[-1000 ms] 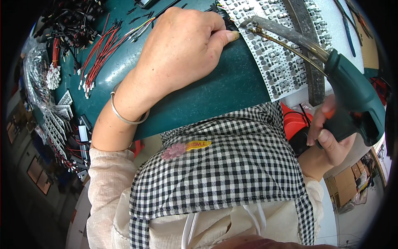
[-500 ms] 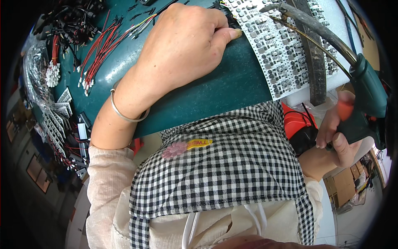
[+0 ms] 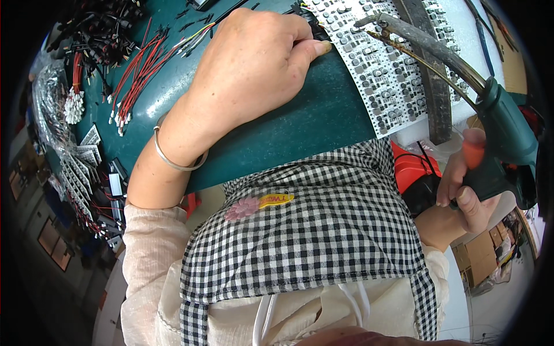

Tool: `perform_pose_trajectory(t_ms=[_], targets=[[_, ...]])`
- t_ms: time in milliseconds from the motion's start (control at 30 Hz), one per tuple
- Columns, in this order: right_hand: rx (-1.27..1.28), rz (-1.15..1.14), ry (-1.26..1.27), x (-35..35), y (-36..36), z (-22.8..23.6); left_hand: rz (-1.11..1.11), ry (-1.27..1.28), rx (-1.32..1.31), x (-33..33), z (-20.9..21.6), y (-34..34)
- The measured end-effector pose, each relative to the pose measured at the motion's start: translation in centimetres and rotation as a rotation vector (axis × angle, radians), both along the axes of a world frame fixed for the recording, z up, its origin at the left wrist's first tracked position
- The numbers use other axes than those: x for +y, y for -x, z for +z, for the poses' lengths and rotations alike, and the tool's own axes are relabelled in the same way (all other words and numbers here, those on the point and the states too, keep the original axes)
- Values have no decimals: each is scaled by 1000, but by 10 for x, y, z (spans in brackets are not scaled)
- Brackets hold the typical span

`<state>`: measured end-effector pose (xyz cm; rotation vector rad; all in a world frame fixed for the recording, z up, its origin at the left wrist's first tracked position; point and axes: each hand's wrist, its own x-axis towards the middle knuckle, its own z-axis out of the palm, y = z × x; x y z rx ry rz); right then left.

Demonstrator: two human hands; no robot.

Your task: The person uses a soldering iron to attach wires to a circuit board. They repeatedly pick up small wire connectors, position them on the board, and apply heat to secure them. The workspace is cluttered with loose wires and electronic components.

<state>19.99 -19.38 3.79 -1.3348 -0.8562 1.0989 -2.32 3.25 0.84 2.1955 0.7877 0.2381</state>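
Note:
My left hand (image 3: 254,63) is closed over the teal tabletop, thumb pressed against the bent fingers. Pinched there is a black cable (image 3: 313,23), mostly hidden by the hand, beside the left edge of a white circuit board panel (image 3: 375,63). The panel carries rows of small grey and black components. On the right, my right hand (image 3: 470,205) is wrapped round the handle of a dark green soldering gun (image 3: 508,121) with a red trigger. Its dark tip and thin feed tube reach left over the panel, and whether the tip touches anything I cannot tell.
A dark flat bar (image 3: 435,92) lies across the panel, which rests partly on white foam (image 3: 474,55). Red wires with white plugs (image 3: 138,81), black connectors (image 3: 95,34) and a clear plastic bag (image 3: 52,104) lie at left. The teal table's front edge (image 3: 277,161) meets my checked apron.
The soldering gun and my right hand have shifted slightly left, and the tip is a little lower in view. My left hand has barely moved and keeps its pinch.

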Motion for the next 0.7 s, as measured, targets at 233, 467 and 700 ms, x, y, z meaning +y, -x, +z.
perform_pose_trajectory(t_ms=[233,467,700], targets=[[-6,-42,29,2,5,3,-1,-188,36,-4,-8,3],[-11,-46,1,4,7,4,14,-129,28,-3,-8,5],[-5,-86,-31,-4,8,1,99,115,-36,-4,-13,4]])
